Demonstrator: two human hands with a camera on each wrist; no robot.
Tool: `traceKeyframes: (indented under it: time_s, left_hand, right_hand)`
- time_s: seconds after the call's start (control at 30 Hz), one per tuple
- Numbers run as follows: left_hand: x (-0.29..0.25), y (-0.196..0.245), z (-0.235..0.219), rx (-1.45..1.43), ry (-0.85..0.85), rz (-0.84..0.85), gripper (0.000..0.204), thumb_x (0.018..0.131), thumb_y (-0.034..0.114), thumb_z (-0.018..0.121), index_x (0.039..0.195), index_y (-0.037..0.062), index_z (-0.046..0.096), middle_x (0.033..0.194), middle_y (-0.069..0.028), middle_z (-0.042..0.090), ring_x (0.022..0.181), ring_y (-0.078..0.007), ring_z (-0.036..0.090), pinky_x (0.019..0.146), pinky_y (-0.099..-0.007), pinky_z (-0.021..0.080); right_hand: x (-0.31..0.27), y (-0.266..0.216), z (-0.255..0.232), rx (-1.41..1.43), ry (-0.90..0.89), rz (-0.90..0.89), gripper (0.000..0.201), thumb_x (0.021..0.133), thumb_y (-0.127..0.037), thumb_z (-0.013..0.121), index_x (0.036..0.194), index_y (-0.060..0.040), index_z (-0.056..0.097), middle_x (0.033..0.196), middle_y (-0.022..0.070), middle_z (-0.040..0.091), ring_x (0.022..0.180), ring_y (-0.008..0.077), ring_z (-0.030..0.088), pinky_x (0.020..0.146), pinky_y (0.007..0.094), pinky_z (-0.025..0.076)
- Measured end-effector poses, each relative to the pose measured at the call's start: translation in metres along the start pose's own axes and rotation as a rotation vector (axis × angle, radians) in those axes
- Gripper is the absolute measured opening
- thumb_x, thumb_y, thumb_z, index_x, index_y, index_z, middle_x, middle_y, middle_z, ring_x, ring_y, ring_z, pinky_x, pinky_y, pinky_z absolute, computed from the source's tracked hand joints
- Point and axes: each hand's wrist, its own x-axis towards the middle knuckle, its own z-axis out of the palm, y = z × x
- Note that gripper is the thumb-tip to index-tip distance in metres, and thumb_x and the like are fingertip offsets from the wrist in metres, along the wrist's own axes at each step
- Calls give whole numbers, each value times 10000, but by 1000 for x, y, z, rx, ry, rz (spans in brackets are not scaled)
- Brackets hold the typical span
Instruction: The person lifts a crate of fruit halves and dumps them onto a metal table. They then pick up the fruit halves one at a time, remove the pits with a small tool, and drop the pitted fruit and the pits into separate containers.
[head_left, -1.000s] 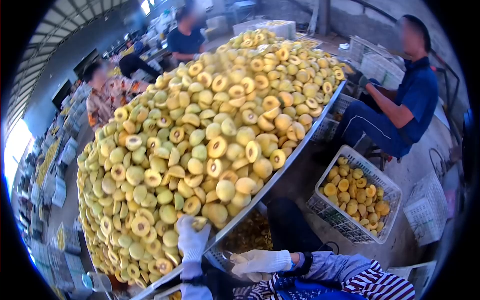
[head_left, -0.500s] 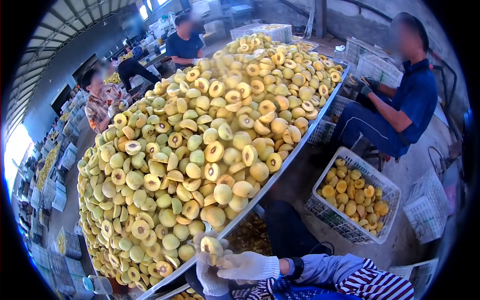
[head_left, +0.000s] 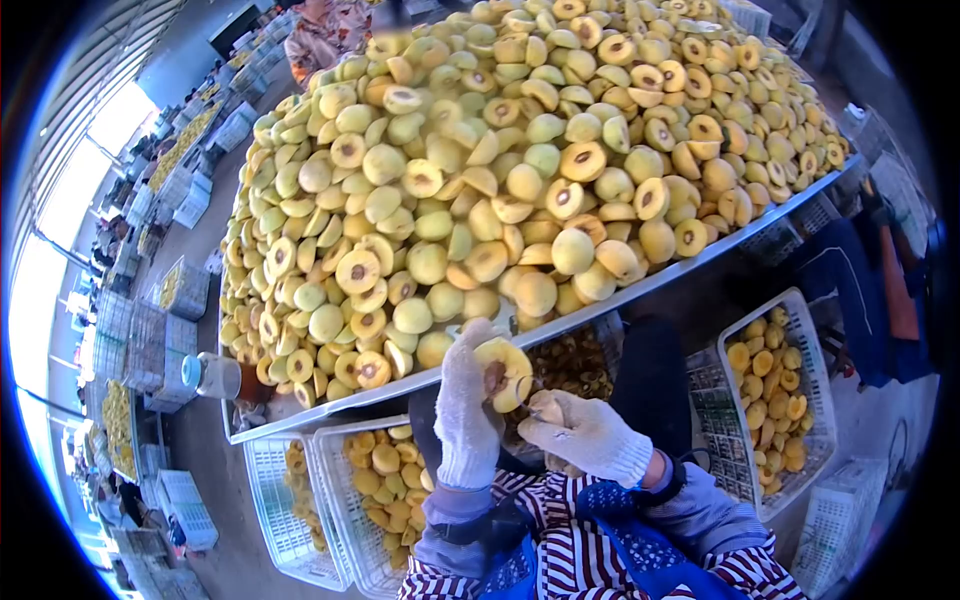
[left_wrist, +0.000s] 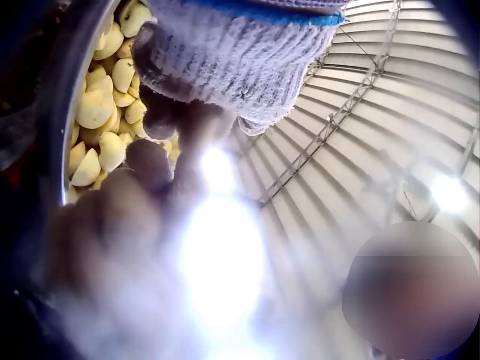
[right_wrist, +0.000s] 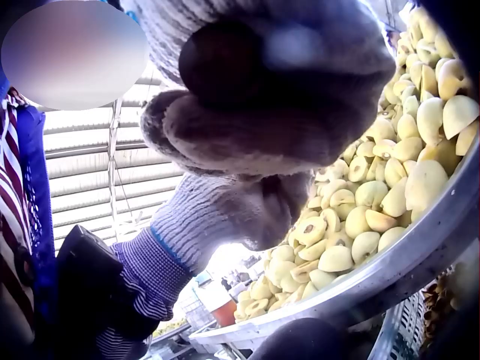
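Observation:
My left hand (head_left: 466, 410), in a white knitted glove, holds a yellow peach half (head_left: 508, 372) with its cut face and brown pit showing. Just to the right is my gloved right hand (head_left: 590, 435), gripping a small tool with a thin metal end (head_left: 533, 400) close to the fruit's edge. In the right wrist view, the fingers of the right hand (right_wrist: 247, 135) curl in front of the left glove. Glare and blur cover much of the left wrist view. Beyond both hands rises a big heap of peach halves (head_left: 480, 190), many with pits.
A metal rim (head_left: 670, 272) borders the heaped table. Brown pits (head_left: 575, 365) lie below it. White crates of peaches stand at the left (head_left: 325, 500) and right (head_left: 822, 400). A lidded jar (head_left: 215, 377) is by the table's left corner. Another person sits at the right (head_left: 860, 270).
My left hand has come from the heap with a peach half and brought it beside my right hand. The head view has swung down and left, bringing the left crates into sight.

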Motion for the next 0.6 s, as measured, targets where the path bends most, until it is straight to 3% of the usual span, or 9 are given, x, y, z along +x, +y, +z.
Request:
traceKeyframes:
  time_s: [0.1, 0.13, 0.3, 0.4, 0.5, 0.53, 0.6]
  left_hand:
    - [-2, 1, -8, 285, -35, 41, 576, 1024, 475, 514, 1383, 25, 502, 1254, -150, 611, 1077, -224, 631, 932, -350, 536]
    - [-8, 2, 2, 232, 23, 34, 568, 1020, 471, 527, 1352, 11, 536, 1239, -134, 627, 1049, -208, 643, 906, -336, 546]
    - [-24, 9, 19, 293, -41, 93, 556, 1019, 449, 546, 1306, -26, 569, 1249, -137, 641, 1065, -201, 660, 882, -313, 552]
    - [-29, 3, 26, 383, -29, 245, 501, 1024, 393, 562, 1294, -30, 573, 1229, -136, 648, 1035, -184, 671, 854, -287, 560]
    - [-23, 17, 19, 589, -65, 95, 441, 1039, 340, 546, 1300, -15, 571, 1199, -123, 655, 1037, -177, 666, 848, -268, 557]
    - [-21, 26, 22, 767, -110, 98, 349, 1047, 186, 486, 1330, -6, 556, 1212, -122, 672, 1029, -161, 643, 948, -286, 485]
    - [-21, 24, 26, 594, -104, 95, 375, 1052, 192, 485, 1369, -3, 525, 1244, -134, 653, 1057, -166, 632, 959, -294, 486]
  right_hand:
    - [-2, -9, 0, -100, -13, 44, 484, 919, -474, 640, 1202, -83, 611, 746, 75, 694, 577, 179, 675, 567, 295, 531]
    - [-1, -6, 0, -141, -3, -8, 485, 921, -483, 635, 1193, -81, 612, 781, 86, 696, 625, 202, 686, 599, 312, 539]
    - [-2, 0, 2, -220, 6, -106, 505, 933, -523, 600, 1163, -74, 616, 932, 130, 693, 843, 317, 701, 747, 392, 551]
    - [-4, -3, 2, -145, 1, -56, 454, 947, -491, 612, 1139, -79, 624, 854, 101, 685, 724, 233, 697, 645, 338, 542]
    - [-6, -8, 1, 106, -131, 113, 403, 946, -459, 646, 1099, -87, 629, 757, 41, 650, 595, 119, 637, 532, 250, 496]
    - [-6, -6, 1, 184, -143, 57, 375, 947, -437, 655, 1089, -90, 627, 732, 22, 633, 572, 90, 611, 505, 226, 470]
    - [-3, -3, 1, 340, -168, -64, 322, 950, -391, 672, 1067, -95, 625, 683, -17, 600, 525, 33, 559, 450, 176, 418]
